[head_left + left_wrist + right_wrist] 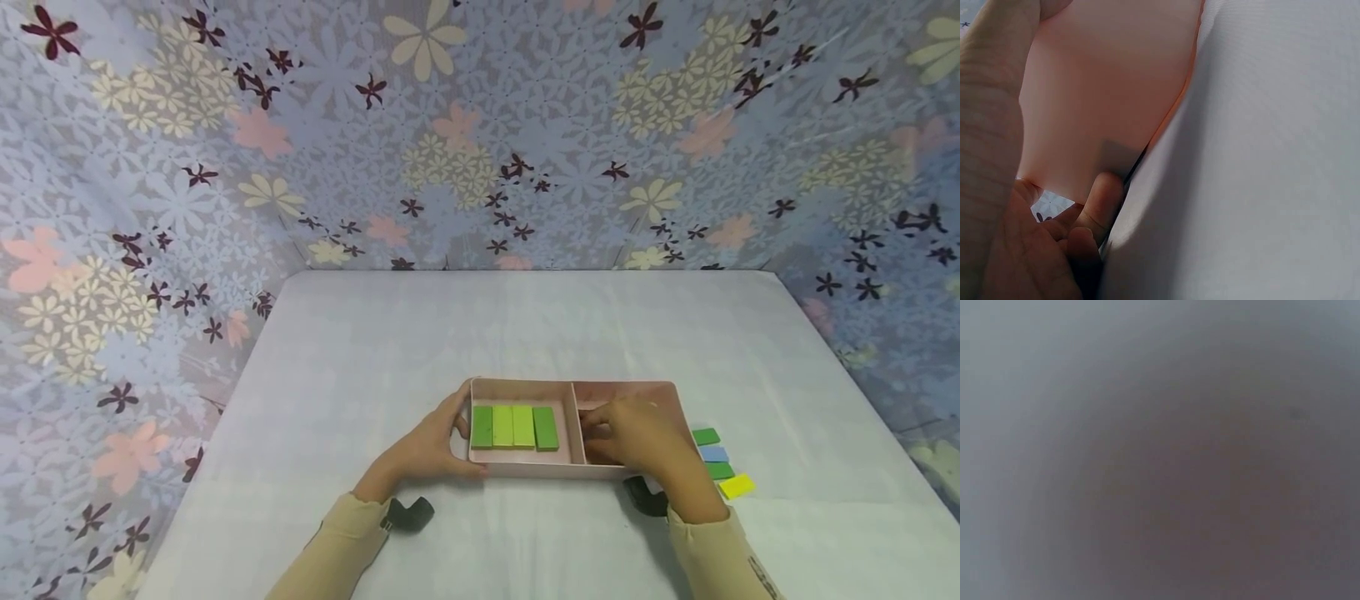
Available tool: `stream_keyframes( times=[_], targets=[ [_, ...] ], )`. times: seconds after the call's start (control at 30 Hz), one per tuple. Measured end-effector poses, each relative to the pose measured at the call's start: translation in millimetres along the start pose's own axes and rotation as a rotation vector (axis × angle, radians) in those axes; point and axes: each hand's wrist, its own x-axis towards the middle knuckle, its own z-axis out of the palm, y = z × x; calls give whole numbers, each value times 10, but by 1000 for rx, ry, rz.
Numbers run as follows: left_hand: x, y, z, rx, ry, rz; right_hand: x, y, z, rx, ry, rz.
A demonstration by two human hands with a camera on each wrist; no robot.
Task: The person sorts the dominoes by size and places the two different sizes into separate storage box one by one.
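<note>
A shallow pink box [525,471] with two compartments lies on the table. My left hand [427,446] grips its left end, thumb at the front corner and fingers round the far side. The left wrist view shows fingertips [1104,195] against the box's outer wall [1110,81]. Upright in the left compartment, side by side, are a green block [482,427], two yellow-green blocks [513,427] and another green block [545,428]. My right hand [633,429] reaches into the right compartment with bent fingers; I cannot tell whether they hold anything. The right wrist view is a dark blur.
Right of the box, partly behind the right forearm, lie a green block [706,436], a blue block [714,454], another green block [720,471] and a yellow block [737,486]. A pale cloth covers the table [375,333]. Flowered fabric [480,125] hangs around it.
</note>
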Motion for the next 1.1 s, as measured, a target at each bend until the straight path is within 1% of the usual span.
stream_keyframes(
  times=[0.13, 0.37, 0.43, 0.6, 0.67, 0.77, 0.87, 0.97, 1.0, 1.03, 1.1],
  targets=[
    [4, 6, 2, 6, -1, -7, -12, -2, -4, 0, 11, 1],
    [11, 18, 11, 20, -4, -20, -24, -13, -7, 5, -17, 43],
    [13, 23, 10, 22, -4, -17, -23, -8, -5, -3, -13, 28],
    [-3, 25, 6, 23, 6, -10, -4, -2, 5, -30, -2, -50],
    [-9, 22, -1, 21, 8, -7, 5, 2, 7, -27, 1, -55],
    [-6, 13, 1, 21, 8, 2, 5, 43, 12, 27, 14, -65],
    [1, 11, 16, 20, 6, 14, -38, 119, -6, 120, 61, -120],
    [2, 23, 26, 10, 9, 16, -125, 204, -89, 197, 144, -188],
    [-1, 31, 25, 6, 10, 14, -173, 226, -130, 201, 177, -192],
    [-5, 39, 23, 2, 10, 9, -231, 242, -170, 196, 209, -172],
    [-14, 52, 18, 1, 7, 0, -368, 269, -246, 174, 264, -103]
  ],
)
